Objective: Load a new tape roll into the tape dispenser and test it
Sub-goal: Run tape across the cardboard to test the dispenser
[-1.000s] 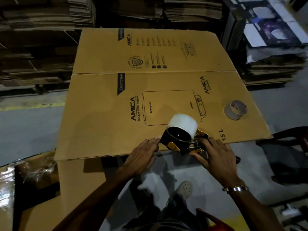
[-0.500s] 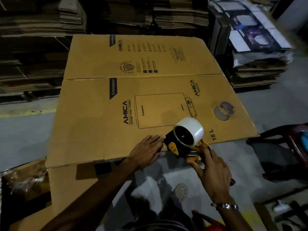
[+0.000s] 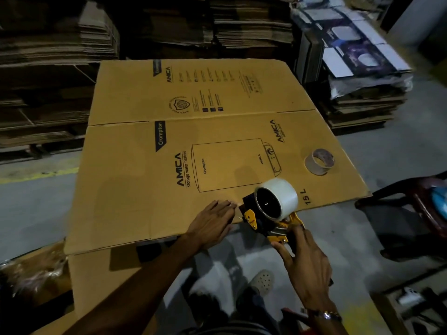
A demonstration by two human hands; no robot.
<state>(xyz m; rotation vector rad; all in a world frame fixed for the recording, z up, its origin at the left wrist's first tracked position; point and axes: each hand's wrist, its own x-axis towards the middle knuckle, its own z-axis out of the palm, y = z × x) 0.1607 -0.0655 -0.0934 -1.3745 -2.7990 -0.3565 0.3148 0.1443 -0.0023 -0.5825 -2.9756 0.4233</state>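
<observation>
The left hand (image 3: 212, 223) is lying flat on the near edge of the cardboard sheet (image 3: 135, 189), fingers straight and together, their tips pointing right and stopping just beside the nose of the tape dispenser (image 3: 268, 218). It is grasping nothing; judging by the pose, it is pinning the sheet, or a tape end too thin to make out. The sheet itself is broad, light and springy, so a flat palm looks the right way to be keeping it down.

The tape dispenser is sitting at the near edge of the sheet, right of the left hand, nose on the cardboard and handle hanging out over the floor. The tape roll (image 3: 278, 198) is riding on its hub, wide, white and full. Loaded like this the tool is probably top-heavy but stiff, and the glossy roll is likely slippery, so the handle is the place to be taking hold, well clear of the cutting edge at the nose.

The right hand (image 3: 304, 267) is curling around that handle from the near side, clenched on it, wrist bent, a watch at the wrist.

Farther right, an emptied tape core (image 3: 319, 162) is lying on the sheet, well apart.
</observation>
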